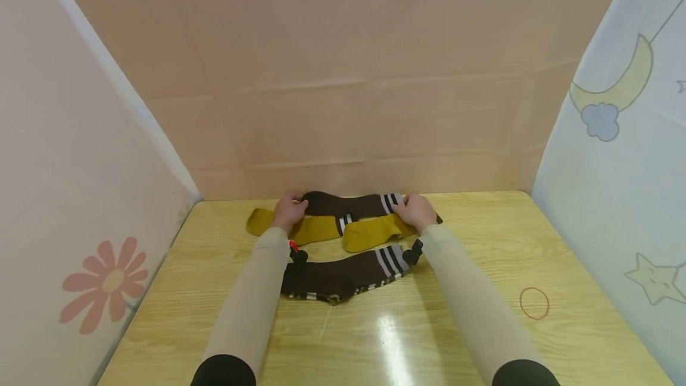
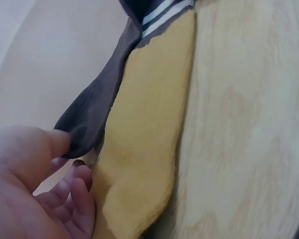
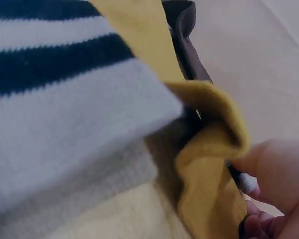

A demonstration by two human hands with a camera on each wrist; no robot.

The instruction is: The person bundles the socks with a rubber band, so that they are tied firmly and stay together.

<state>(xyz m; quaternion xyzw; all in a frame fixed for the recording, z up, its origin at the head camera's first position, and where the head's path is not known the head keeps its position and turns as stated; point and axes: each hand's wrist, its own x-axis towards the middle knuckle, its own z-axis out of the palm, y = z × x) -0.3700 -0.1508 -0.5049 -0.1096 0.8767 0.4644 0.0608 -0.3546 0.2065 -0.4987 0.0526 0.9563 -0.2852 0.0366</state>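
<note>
Pinching far dark sock (image 1: pixel 348 205) at both ends, near table's (image 1: pixel 579 338) 12 o'clock edge: toe end in left grip (image 1: pixel 290 210), toward 9 o'clock; striped cuff in right grip (image 1: pixel 418 212), toward 3 o'clock. Lying just on its 6 o'clock side: left yellow sock (image 1: pixel 318 230), partly behind left grip, and right yellow sock (image 1: pixel 370 234), partly behind right grip. Further toward 6 o'clock: near dark sock (image 1: pixel 327 274), with striped cuff toward 2 o'clock and patterned edge along the bottom. Off at 4 o'clock: thin red ring (image 1: pixel 548 304).
</note>
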